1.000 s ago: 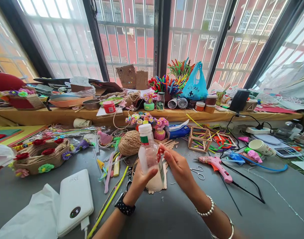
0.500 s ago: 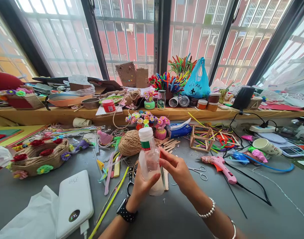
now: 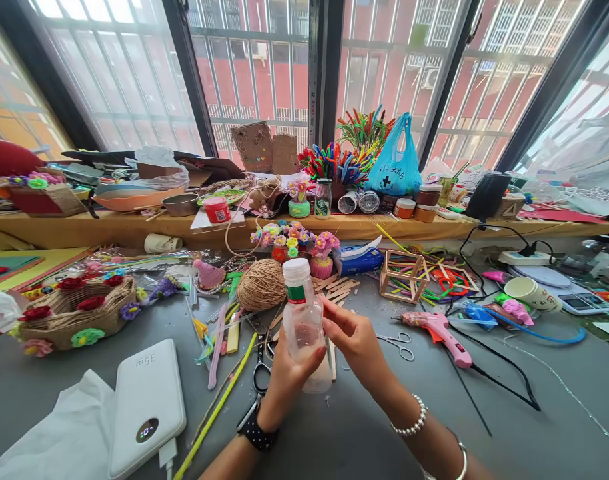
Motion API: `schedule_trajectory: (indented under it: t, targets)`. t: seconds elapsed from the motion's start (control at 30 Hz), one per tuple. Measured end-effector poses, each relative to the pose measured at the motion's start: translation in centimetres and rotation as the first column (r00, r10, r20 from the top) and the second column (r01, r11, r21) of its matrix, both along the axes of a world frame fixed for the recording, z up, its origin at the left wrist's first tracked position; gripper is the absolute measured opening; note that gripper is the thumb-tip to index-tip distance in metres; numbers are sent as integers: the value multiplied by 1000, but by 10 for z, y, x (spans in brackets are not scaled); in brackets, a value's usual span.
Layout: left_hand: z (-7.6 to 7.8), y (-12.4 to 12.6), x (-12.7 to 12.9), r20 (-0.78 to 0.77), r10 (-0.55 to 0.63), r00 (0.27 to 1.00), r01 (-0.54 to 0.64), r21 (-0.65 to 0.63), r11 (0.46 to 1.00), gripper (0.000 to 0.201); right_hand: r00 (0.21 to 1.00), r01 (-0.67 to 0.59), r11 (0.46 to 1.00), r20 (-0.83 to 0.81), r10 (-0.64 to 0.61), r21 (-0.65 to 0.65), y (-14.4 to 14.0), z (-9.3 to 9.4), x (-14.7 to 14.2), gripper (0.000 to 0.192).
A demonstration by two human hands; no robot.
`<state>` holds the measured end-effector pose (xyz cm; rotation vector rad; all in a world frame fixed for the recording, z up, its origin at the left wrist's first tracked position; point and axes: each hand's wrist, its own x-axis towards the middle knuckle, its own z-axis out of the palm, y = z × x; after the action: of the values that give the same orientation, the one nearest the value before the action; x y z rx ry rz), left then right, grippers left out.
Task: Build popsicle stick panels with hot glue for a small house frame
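A clear plastic bottle [image 3: 309, 333] with a white cap and a green-and-red label at its neck is held nearly upright over the middle of the table. My left hand [image 3: 294, 363] wraps round its lower left side, the thumb across the front. My right hand [image 3: 352, 333] has its thumb and fingertips closed in against the bottle's upper right side; whether a small piece is between them is hidden. Behind the bottle lie a ball of twine [image 3: 261, 285] and flat wooden sticks [image 3: 342, 291]. Black-handled scissors [image 3: 261, 373] rest beside my left wrist.
To the right are small metal scissors [image 3: 398, 345], a pink glue gun [image 3: 447, 337] with its cable, and a stick frame [image 3: 403, 277]. On the left stand a white power bank [image 3: 148, 400] and a twine-covered basket [image 3: 79, 313]. A cluttered ledge [image 3: 264, 230] runs behind.
The bottle has shifted slightly right, still in my left hand, and its cap sits a little lower. The right fingertips stay at the bottle's side.
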<state>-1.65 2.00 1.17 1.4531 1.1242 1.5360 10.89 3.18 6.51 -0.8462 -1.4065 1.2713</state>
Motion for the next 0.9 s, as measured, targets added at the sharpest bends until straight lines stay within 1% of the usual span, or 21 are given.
schedule_trajectory:
  t: [0.07,0.13,0.17,0.2,0.27,0.33,0.43,0.53,0.7,0.9]
  targets:
    - [0,-2,-1,-47,-6,999,6,-4,1000,64,995,78,996,60,-80,35,1,-4,-1,40]
    - [1,-3,-1,-86,1,996,-1,2,1000,64,976,177,980,111,-186,86,1,-5,-1,36]
    - [2,-4,-1,-100,9,995,-9,5,1000,64,969,205,973,120,-217,103,2,-5,-1,34]
    - [3,-5,0,-107,17,994,-17,6,1000,63,971,198,975,115,-209,106,2,-4,0,32]
    - [5,-6,1,-101,16,995,-16,3,1000,60,991,113,991,67,-118,70,2,0,1,32]
    - [8,-5,3,-56,30,998,-29,16,999,60,999,32,999,7,-32,31,1,4,2,35]
    - [10,-4,4,28,55,998,-55,18,998,61,998,-23,1000,-57,23,-1,2,5,3,39]
    - [9,-3,3,34,49,998,-49,6,999,64,993,-86,996,-90,83,-36,4,4,4,40]
    - [6,-3,2,13,54,998,-54,13,998,65,986,-130,990,-116,123,-55,6,5,8,40]
    - [2,-3,4,-1,55,998,-55,54,997,66,976,-183,981,-127,174,-62,5,7,11,37]
